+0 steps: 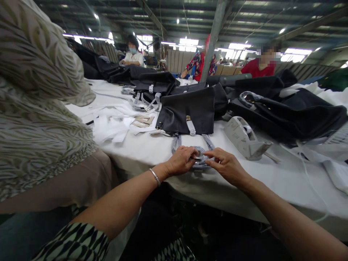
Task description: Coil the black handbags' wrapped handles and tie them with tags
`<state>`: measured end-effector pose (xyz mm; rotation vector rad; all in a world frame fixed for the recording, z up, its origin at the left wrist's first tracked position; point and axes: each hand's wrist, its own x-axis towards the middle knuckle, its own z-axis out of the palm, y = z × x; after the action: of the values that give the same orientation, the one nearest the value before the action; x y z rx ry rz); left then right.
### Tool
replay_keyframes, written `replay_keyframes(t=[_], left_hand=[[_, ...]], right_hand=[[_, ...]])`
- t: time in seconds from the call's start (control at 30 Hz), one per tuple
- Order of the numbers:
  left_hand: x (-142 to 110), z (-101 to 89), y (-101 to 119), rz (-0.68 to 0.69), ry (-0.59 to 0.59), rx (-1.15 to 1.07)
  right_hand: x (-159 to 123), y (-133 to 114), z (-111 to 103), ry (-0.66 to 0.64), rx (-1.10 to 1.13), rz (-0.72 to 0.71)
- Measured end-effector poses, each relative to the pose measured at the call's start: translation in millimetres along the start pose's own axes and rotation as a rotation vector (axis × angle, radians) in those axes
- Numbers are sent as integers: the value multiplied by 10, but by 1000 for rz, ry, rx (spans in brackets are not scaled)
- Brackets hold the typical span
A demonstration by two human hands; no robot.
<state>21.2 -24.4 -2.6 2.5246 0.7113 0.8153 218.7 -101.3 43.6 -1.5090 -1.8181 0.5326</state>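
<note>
A coiled bag strap [200, 166] in clear, greyish plastic wrap lies at the table's front edge, below a black handbag [187, 112]. My left hand [182, 159] is closed on the left side of the coil, fingers curled round it. My right hand [227, 166] pinches the coil's right edge between thumb and fingertips. What exactly lies between the fingertips is too small to make out. Wrapped straps run from the coil up to the bag. The bag stands tilted on the white table, a gold-coloured clasp [188, 118] and a wrapped tab on its front.
A grey tape dispenser [243, 139] stands to the right. More black bags [293, 108] lie heaped behind it. White tissue [112, 127] and beige strips [143, 121] lie left. A person in a patterned blouse [40, 108] stands close at left; other people work across the table [272, 195].
</note>
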Motion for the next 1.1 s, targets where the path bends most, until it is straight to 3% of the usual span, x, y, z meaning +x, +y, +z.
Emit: replay_keyframes(t=[0.1,0.23,0.3,0.5,0.6,0.67,0.77,0.87,1.1], left_hand=[[-16,8,-14,9,22,22],[-23,15,-53,54,15,34],[-15,6,-58,63,-9,25],[-1,-29,-45,62,-34,-10],[-6,-30,-37,59,-41,-8],[-9,-29,-25,63,-32,2],[-13,-25,-11,65,-17,13],[-11,-13,-35,76,-17,32],[11,13,-136,40,-62,68]], right_hand=[[244,21,72,-106,-49,2],[446,55,66,-246,96,272],[513,52,79,-246,153,346],[715,29,82,114,231,385],[733,7,-191,363,466,405],[623,-21,-432,450,598,422],[202,-28,-690,374,742,490],[-476,93,-763,352,811,593],[-2383,679,-707,642,786,909]])
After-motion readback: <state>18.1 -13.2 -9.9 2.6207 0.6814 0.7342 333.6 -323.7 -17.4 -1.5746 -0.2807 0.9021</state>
